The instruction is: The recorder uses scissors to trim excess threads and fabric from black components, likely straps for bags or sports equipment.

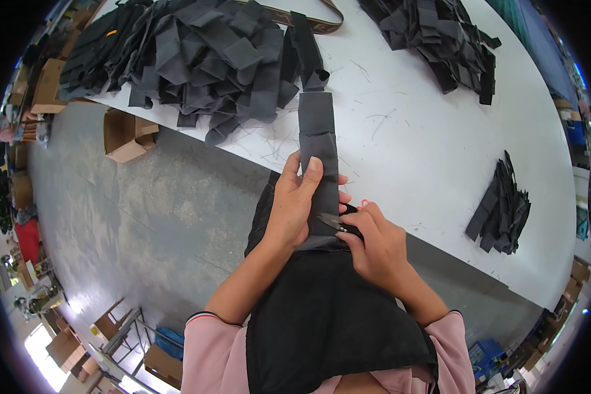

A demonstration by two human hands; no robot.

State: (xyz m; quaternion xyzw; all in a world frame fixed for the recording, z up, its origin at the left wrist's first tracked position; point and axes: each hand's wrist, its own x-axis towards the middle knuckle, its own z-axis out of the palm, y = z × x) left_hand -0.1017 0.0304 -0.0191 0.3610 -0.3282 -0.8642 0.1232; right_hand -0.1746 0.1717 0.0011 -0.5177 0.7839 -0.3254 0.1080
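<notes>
While the left hand (292,203) is pinching a dark strip (319,154) over the table (427,171) edge, the right hand (382,241) is gripping snips (337,224) — strip is seeming light, limp, best held beside the blades (326,218).

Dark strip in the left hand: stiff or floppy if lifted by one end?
The dark strip is probably floppy: a similar strip just beyond it curls at its near end. Likely light, since it looks like thin fabric. Being flat, it seems unlikely to roll.
</notes>
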